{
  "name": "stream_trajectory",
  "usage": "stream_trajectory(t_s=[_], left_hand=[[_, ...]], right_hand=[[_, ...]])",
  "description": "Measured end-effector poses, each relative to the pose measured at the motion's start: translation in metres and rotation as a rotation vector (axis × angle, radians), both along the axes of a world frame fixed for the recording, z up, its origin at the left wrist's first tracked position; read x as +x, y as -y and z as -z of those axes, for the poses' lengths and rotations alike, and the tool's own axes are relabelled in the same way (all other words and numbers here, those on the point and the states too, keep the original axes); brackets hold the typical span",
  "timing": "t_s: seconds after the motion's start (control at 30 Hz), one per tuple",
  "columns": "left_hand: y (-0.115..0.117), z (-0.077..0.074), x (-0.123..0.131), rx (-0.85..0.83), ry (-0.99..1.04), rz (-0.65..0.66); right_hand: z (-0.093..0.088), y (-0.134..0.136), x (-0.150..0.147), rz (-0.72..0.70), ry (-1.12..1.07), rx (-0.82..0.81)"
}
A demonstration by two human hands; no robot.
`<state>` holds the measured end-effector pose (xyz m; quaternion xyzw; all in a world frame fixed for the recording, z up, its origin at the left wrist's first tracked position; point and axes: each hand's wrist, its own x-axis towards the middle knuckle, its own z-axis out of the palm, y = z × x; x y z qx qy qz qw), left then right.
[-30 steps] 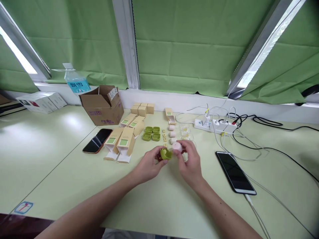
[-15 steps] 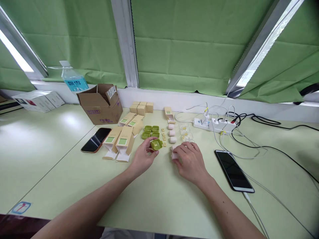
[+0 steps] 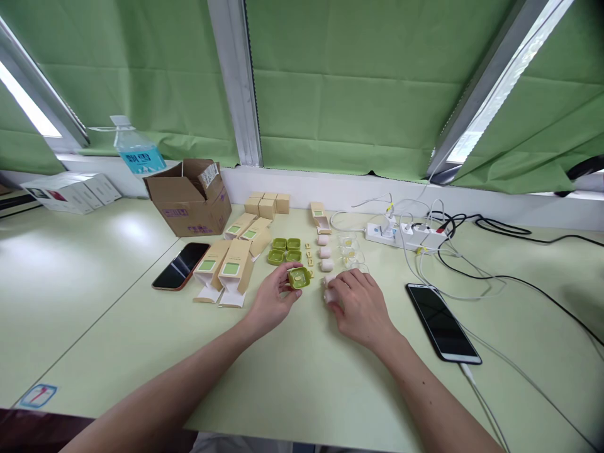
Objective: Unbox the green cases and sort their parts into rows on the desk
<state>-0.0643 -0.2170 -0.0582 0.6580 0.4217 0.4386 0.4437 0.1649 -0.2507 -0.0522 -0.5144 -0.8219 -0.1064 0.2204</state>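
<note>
Between its thumb and fingers my left hand point(image 3: 274, 294) holds a small square green container point(image 3: 299, 277), its hollow side facing me. My right hand point(image 3: 359, 305) is closed on a pale pink cylinder point(image 3: 329, 290) at the near end of a column of similar pink cylinders point(image 3: 325, 252). Fingers cover part of that piece. Several more green containers point(image 3: 285, 250) sit in a block just beyond my left hand. Small yellow pieces point(image 3: 309, 254) form a column between the green and pink ones. Clear plastic pieces point(image 3: 350, 251) lie beyond my right hand, the nearest partly covered.
Opened small cartons point(image 3: 236, 261) lie left of the green containers, with closed boxes point(image 3: 267, 205) behind. A brown cardboard box point(image 3: 191, 201) and a dark phone point(image 3: 182, 265) are at left. At right are a power strip point(image 3: 406, 236), tangled cables and a charging phone point(image 3: 442, 324).
My left hand has shifted slightly right with the green container, which is now turned more toward me. My right hand stays nearly in place at the pink cylinder.
</note>
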Motion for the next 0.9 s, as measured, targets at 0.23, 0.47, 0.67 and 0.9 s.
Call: stream_trajectory(t_s=[0.23, 0.47, 0.67, 0.9], left_hand=[[0.001, 0.000, 0.001, 0.009, 0.008, 0.004], [0.001, 0.001, 0.001, 0.028, -0.009, 0.016], [0.011, 0.003, 0.002, 0.118, -0.120, 0.109], [0.029, -0.002, 0.009, 0.266, -0.196, 0.227]], right_hand=[[-0.002, 0.001, -0.001, -0.001, -0.005, -0.002], [-0.006, 0.003, 0.000, -0.077, -0.165, 0.099], [-0.007, 0.008, -0.014, -0.203, -0.334, 0.348], [-0.004, 0.013, -0.028, -0.206, -0.270, 0.428]])
